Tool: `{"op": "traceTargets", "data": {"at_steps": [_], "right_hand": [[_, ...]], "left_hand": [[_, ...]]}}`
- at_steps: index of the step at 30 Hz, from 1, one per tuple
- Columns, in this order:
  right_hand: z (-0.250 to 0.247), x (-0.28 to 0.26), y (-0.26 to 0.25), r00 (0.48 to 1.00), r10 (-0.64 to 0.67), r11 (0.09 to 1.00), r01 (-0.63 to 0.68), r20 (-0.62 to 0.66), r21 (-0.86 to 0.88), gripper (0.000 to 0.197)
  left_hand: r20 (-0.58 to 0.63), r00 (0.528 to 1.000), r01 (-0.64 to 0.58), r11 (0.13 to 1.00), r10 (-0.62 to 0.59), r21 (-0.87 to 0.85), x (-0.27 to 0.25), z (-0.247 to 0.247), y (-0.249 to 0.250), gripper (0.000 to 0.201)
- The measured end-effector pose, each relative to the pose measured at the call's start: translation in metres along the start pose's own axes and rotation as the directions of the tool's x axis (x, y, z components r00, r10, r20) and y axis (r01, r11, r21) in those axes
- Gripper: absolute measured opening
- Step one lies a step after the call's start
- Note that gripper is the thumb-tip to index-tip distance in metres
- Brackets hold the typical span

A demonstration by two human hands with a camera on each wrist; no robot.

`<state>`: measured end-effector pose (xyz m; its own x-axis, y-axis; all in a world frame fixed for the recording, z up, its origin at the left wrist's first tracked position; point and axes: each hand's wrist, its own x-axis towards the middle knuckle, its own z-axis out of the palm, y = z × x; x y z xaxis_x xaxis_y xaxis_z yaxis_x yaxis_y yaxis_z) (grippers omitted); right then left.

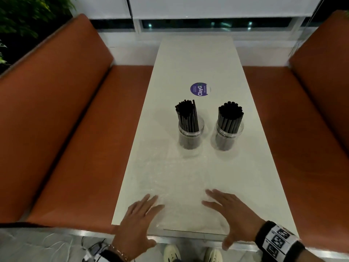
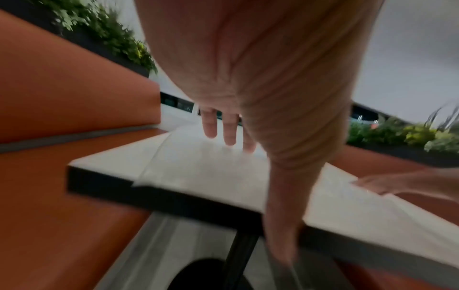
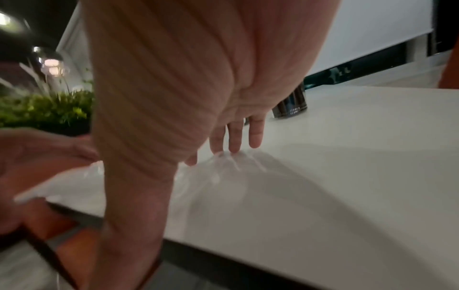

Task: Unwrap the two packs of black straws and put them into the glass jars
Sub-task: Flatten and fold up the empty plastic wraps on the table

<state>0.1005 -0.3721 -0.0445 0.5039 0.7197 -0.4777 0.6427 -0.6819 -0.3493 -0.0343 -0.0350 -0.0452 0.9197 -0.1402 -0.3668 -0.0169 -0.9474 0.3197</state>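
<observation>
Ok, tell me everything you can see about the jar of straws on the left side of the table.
The left glass jar is a short, clear, round, lidless container standing upright on the white table, beside a matching jar and apart from it. A bundle of black straws stands in it, leaning slightly and rising well above its rim. A purple round sticker lies beyond it. Neither hand touches it.

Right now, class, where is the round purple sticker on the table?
In the head view the purple sticker lies flat on the white table, just beyond the two glass jars of black straws, toward the window.
</observation>
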Motion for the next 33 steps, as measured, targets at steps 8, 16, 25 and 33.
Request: {"op": "traceTargets", "data": {"at_steps": [8,16,25,33], "right_hand": [[0.022,-0.011,0.001,0.987,-0.017,0.991,-0.004,-0.16,-0.133,0.098],[0.046,-0.027,-0.002,0.955,-0.089,0.994,0.067,-0.284,-0.087,0.028],[0.027,-0.007,0.005,0.905,0.255,0.883,-0.074,-0.34,0.464,0.037],[0.009,0.03,0.01,0.83,0.429,0.789,-0.152,-0.357,0.595,0.023]], "left_hand": [[-0.18,0.983,0.032,0.999,-0.03,0.006,-0.01,0.023,-0.026,0.093],[-0.3,0.948,0.04,0.975,-0.106,-0.218,-0.027,0.01,-0.034,0.042],[-0.215,0.901,0.191,0.791,-0.376,-0.581,-0.005,-0.023,-0.058,0.014],[-0.267,0.854,0.305,0.845,-0.447,-0.439,0.049,-0.023,-0.06,0.03]]}}
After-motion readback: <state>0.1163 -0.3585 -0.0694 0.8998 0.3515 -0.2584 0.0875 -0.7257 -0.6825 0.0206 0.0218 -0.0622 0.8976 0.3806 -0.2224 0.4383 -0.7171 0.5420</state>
